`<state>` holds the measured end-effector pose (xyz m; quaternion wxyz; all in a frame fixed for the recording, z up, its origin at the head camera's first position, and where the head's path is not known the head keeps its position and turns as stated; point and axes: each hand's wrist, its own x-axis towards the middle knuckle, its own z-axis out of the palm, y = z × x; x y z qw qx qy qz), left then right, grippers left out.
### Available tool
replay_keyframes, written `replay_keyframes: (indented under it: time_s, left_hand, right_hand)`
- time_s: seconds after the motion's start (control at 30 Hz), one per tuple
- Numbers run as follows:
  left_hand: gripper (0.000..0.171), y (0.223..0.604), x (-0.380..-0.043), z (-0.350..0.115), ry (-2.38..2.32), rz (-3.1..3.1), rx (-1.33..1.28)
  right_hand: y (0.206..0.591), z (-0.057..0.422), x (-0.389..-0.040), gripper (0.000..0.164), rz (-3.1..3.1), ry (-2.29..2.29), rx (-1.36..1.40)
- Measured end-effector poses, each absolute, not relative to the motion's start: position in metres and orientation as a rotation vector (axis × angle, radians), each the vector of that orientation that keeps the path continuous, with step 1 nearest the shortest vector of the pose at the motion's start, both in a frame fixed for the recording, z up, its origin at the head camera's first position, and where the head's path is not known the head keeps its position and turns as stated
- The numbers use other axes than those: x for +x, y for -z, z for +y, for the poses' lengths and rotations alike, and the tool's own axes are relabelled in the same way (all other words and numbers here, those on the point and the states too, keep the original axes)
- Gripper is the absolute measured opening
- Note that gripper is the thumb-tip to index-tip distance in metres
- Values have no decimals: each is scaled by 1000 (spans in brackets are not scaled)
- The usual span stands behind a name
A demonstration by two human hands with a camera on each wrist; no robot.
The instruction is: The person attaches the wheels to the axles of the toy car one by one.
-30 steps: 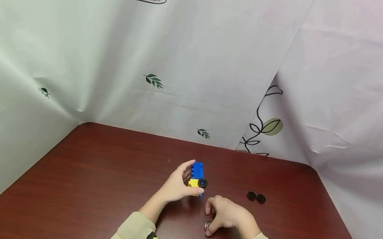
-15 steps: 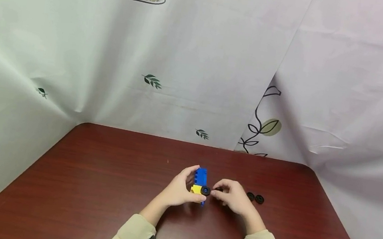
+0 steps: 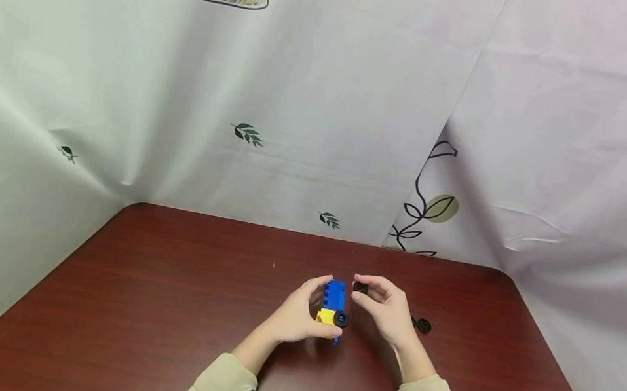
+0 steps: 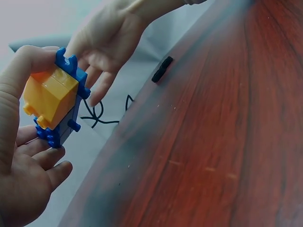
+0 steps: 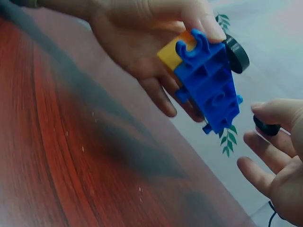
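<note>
Hands raised above the bench (image 3: 189, 285), one supporting, one supplying. Left hand (image 3: 296, 315): grasping the toy car (image 3: 334, 296) between thumb and fingers, clear of the surface, with the thumb near the hook (image 5: 194, 48) and the fingers at the opposite end. Right hand (image 3: 386, 305): pinching a loose wheel (image 3: 360, 287) between thumb and finger, just beside the car but not touching it. One fitted wheel (image 5: 236, 53) sits at the hook end; along the same side, a bare peg (image 5: 240, 99) projects from the blue base (image 5: 210, 87). Two spare wheels (image 3: 424, 326) lie on the bench beyond the right hand, one partly hidden in the head view.

The step in hand appears to be mounting the pinched wheel on that peg. For a sound fit, the wheel's hole should face the peg squarely before contact, then be pressed straight along the peg's line. The supporting grip should brace the far side against the push, with fingertips kept off the peg. A slanted approach would probably let so small a wheel slip away.
</note>
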<state>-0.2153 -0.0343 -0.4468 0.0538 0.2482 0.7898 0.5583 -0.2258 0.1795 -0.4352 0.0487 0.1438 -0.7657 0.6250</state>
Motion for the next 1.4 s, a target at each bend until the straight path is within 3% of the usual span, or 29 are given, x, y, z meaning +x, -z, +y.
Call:
replay_keyframes:
  time_s: [0.67, 0.9, 1.13, 1.4]
  left_hand:
    - [93, 444, -211, -29, -1734, 2394, 797]
    - [94, 441, -208, -29, -1729, 2427, 850]
    - [94, 442, -207, -25, -1725, 2493, 900]
    - [95, 444, -203, -19, -1778, 2528, 911]
  right_hand:
    - [431, 166, -219, 29, -2268, -2024, 496]
    - [432, 162, -217, 38, -2271, -1994, 519]
    - [431, 154, -214, 41, -2249, -2219, 270]
    - [427, 144, -212, 22, -1949, -2695, 77]
